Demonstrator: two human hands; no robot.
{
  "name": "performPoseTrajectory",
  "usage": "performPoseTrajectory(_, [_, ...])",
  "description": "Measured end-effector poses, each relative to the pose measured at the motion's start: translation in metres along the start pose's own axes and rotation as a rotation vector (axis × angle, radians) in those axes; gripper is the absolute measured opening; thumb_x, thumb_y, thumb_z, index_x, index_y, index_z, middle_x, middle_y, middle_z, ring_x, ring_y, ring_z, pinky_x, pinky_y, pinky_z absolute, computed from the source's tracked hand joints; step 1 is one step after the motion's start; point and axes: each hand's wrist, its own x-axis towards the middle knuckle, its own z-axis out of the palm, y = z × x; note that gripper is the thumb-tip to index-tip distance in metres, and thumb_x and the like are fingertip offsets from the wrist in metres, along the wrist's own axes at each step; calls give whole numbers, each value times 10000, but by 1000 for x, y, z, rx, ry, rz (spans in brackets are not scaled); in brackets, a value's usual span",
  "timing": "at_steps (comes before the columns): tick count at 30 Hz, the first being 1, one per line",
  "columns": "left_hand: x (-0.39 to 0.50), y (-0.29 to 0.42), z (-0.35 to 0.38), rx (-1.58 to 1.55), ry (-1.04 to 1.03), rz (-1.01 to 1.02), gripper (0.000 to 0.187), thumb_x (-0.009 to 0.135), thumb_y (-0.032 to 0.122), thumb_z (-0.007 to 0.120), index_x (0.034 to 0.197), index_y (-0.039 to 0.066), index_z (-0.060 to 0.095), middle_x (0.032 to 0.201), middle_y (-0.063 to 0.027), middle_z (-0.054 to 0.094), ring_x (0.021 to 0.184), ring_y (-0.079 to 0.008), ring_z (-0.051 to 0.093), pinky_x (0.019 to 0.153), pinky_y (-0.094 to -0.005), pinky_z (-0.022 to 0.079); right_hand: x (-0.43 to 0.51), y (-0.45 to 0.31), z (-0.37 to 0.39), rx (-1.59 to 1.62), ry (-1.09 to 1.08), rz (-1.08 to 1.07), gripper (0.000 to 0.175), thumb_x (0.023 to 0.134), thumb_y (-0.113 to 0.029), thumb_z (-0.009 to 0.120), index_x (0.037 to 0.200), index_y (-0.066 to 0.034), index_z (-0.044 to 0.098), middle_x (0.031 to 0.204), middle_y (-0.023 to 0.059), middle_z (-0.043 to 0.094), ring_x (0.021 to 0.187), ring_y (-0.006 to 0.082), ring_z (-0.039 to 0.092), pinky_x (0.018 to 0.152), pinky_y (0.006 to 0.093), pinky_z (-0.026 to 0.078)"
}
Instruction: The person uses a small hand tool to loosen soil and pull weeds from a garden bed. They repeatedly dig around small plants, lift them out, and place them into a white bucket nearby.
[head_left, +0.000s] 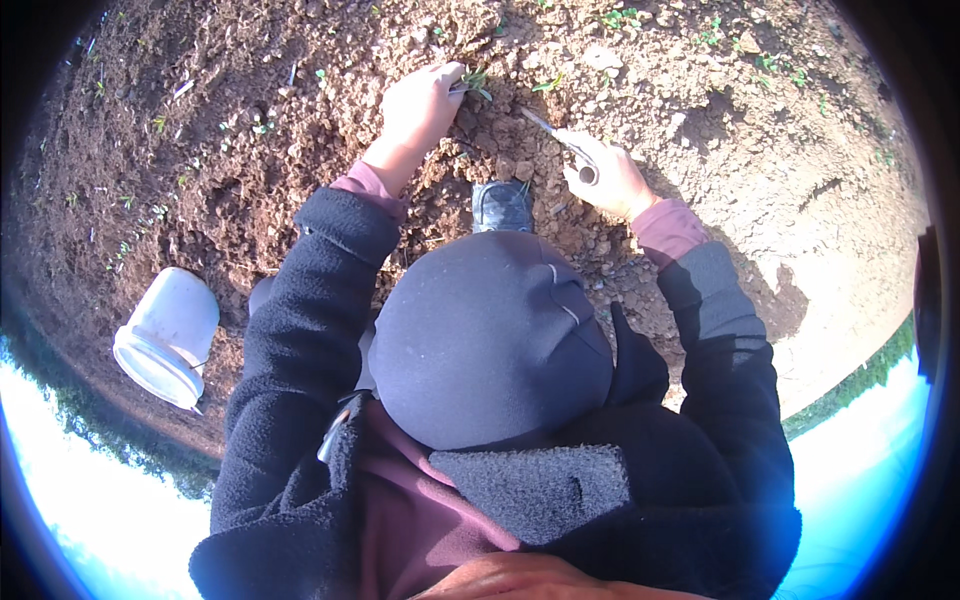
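My left hand (421, 105) is low over the loose brown soil, its thumb and fingers closed on a small green plant (477, 81) with narrow leaves. Whether the plant's roots are still in the ground cannot be seen. To the right, my right hand (613, 178) grips a hand tool (538, 120) with a narrow metal blade. The blade points up and left toward the disturbed soil (487, 124) beside the plant. The round end of the handle shows at my fingers; the rest is hidden in my palm.
A white plastic bucket (180, 307) lies tipped on the soil at the left. My dark shoe (502, 206) and bent knee (487, 337) are between my arms. Small green seedlings (547, 84) dot the cloddy ground, and a pale stone (602, 58) lies beyond my right hand.
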Motion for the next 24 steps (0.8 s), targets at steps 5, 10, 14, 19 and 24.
performPoseTrajectory(5, [-6,-6,0,-105,69,-54,405,899,338,657,1172,39,660,1069,-160,694,937,-303,682,819,-365,537,0,-1,-2,-1,-59,80,506,818,-174,675,1305,-91,567,765,115,649,635,186,632,633,318,522])
performPoseTrajectory(10, [-8,-5,-4,-468,99,-155,326,870,303,704,1093,65,693,908,-94,715,811,-225,672,721,-345,514,-3,-24,-11,84,-95,171,463,830,-197,690,1257,-65,571,742,124,652,647,219,656,630,342,522])
performPoseTrajectory(14, [-13,-12,-20,-1126,-17,-372,228,926,280,666,936,53,656,735,22,565,640,-61,449,588,-256,380,-12,-49,-22,101,-125,275,488,834,-124,663,1310,-92,562,681,44,552,606,80,485,590,268,448])
performPoseTrajectory(19, [-20,-8,-37,-1716,-110,-393,213,1013,228,472,876,81,540,746,13,493,611,-72,435,512,-210,330,-42,-84,-48,-18,-200,431,511,810,-190,689,1291,-73,561,850,131,666,697,168,628,672,299,506])
performPoseTrajectory(24, [-17,6,-41,-1729,-191,-386,212,1025,205,429,926,53,539,772,-24,518,710,-155,556,649,-281,469,-89,-122,-91,-103,-106,407,506,790,-126,708,1275,-76,573,821,159,647,692,253,635,653,340,497])
